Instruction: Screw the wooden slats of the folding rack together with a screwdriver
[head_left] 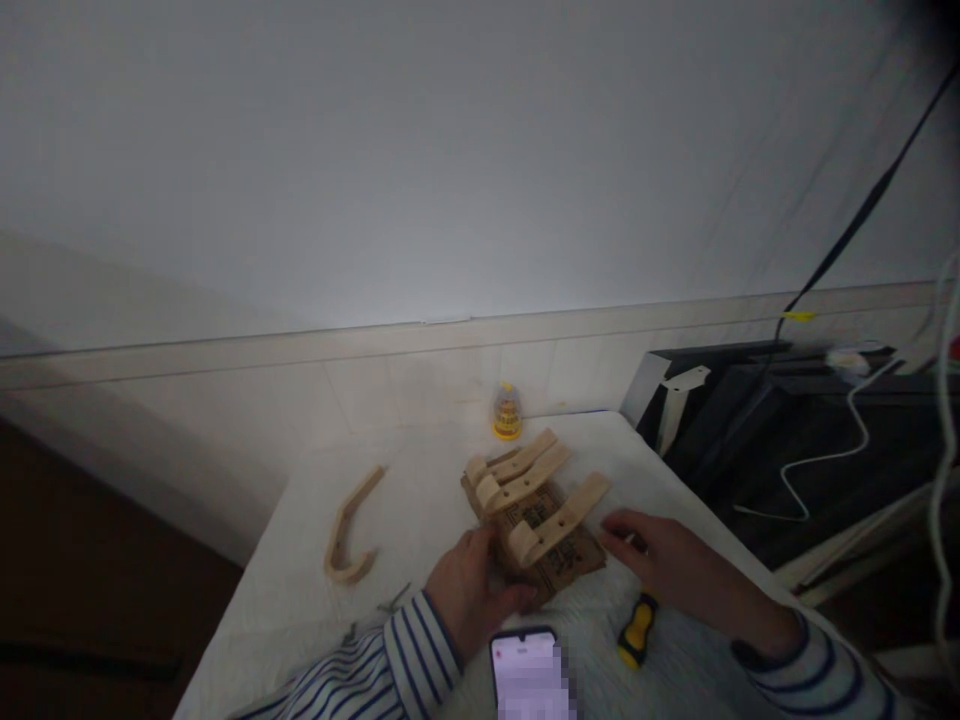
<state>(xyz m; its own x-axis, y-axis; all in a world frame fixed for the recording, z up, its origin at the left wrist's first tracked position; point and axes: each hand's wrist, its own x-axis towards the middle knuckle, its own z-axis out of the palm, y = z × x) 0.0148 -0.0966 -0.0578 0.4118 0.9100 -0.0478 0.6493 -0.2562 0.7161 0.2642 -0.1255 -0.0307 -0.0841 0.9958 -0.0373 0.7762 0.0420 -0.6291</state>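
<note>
A brown piece of printed cardboard or paper packaging (577,565) lies on the white-covered table. Several pale wooden hooks (562,522) with drilled holes rest on top of it, side by side. My left hand (471,588) grips its near left corner, thumb along the front edge and fingers at the left side. By the right edge is my right hand (649,548), fingers bent, with a gap between thumb and forefinger and nothing visible in it. Below that hand lies a yellow and black screwdriver handle (637,632). One more wooden hook (343,530) lies apart at the left.
A small yellow-based clear container (507,413) stands at the back near the wall. A phone (525,675) lies at the front. Small thin dark pieces lie near my left sleeve. Dark panels (750,420) and a white cable (825,458) are right of the table.
</note>
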